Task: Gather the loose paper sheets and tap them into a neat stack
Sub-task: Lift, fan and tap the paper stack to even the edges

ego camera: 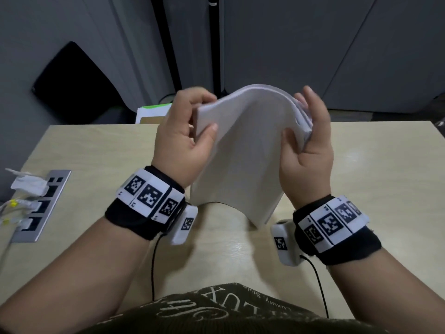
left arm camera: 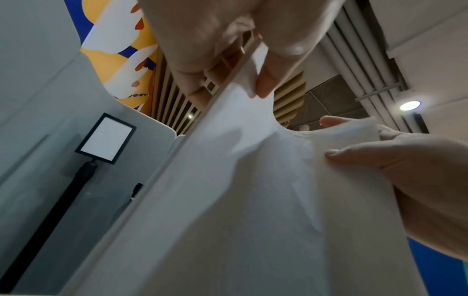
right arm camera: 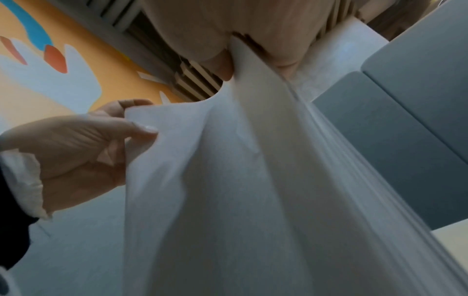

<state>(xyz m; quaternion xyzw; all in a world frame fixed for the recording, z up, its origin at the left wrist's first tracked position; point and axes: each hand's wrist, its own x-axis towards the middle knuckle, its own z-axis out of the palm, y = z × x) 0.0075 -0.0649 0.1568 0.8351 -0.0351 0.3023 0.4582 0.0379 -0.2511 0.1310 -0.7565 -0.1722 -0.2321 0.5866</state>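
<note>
Both hands (ego camera: 185, 138) (ego camera: 308, 145) pinch the bowed paper sheets' (ego camera: 240, 150) side edges above the table (ego camera: 96, 150).

left hand (ego camera: 184, 131) fingers behind paper sheets (ego camera: 240, 150), sheet edges motion-blurred

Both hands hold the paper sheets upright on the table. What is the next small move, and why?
Probably lift the paper sheets slightly and tap their lower edge on the table. The left hand and right hand pinch the upper corners, but the right edge is fanned, not flush.
</note>
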